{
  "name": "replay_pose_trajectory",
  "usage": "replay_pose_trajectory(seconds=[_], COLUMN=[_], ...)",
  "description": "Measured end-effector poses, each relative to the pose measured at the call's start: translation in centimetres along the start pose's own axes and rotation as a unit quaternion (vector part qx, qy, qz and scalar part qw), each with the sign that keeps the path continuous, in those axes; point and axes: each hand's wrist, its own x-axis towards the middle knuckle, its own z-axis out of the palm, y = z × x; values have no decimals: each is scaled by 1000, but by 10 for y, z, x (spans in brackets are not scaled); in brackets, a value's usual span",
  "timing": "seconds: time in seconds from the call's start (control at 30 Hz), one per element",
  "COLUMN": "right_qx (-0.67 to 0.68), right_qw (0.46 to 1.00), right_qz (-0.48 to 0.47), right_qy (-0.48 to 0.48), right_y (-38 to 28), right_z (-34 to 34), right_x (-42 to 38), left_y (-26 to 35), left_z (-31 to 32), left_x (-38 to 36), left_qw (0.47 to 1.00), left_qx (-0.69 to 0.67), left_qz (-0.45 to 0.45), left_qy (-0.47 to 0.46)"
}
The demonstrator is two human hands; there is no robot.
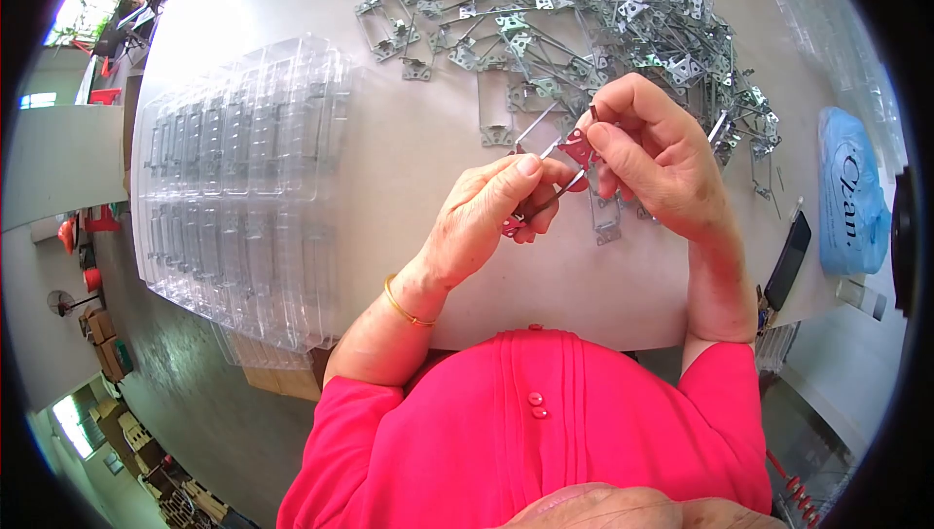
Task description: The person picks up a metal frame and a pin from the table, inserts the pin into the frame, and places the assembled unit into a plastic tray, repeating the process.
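Observation:
Between my two hands is a small metal bracket frame with thin rods, its plates tinted pink by reflection. My left hand pinches one end, thumb on top, with a plate showing under the fingers. Thumb and forefinger of my right hand close on the plate at the other end. Just beyond both hands lies a big tangled heap of similar metal bracket frames. A few loose frames rest near my fingers, one metal bracket just below my right hand.
Clear plastic trays holding rows of metal frames are stacked at the left of the white table. At right lie a blue plastic packet and a dark phone-like object. A fan stands on the floor far left.

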Motion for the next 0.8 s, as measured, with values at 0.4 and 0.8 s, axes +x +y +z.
replay_pose_trajectory(seconds=[0.4, 0.8], right_qx=[-56, -111], right_qw=[975, 920], right_qz=[-207, -370], right_qy=[65, 64], right_y=[18, 18], right_z=[1, -19], right_x=[3, 5], left_y=[-1, -14], left_z=[11, -23], left_x=[9, 10], left_qw=[981, 969], left_qx=[-182, -242], left_qz=[10, -29], left_qy=[67, -42])
